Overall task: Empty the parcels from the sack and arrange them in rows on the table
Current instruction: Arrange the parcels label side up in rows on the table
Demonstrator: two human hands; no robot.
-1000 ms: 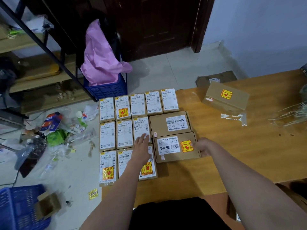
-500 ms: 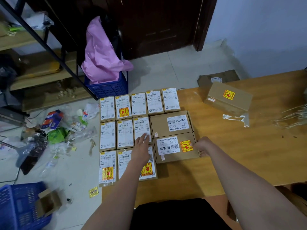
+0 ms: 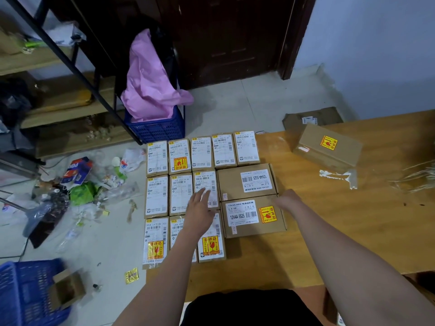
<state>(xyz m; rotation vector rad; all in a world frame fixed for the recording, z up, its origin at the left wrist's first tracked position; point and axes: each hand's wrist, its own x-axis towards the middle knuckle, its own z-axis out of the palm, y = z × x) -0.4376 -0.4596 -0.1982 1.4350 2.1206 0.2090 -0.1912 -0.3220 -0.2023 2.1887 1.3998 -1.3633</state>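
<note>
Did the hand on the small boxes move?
No. The left hand still rests on the same small parcel, beside the big box.

Single head-worn wide view, steeply down and forward over the near table [image 3: 353, 231] edge.

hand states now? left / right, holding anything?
Left hand: open, flat on the small parcels, gripping nothing.
Right hand: at the labelled box corner; grip cannot be told.

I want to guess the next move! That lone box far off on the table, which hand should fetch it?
Probably the right hand. It rests at the grid's right edge, on the same side as the stray box. The left hand lies flat on the small parcels, farther away.
</note>
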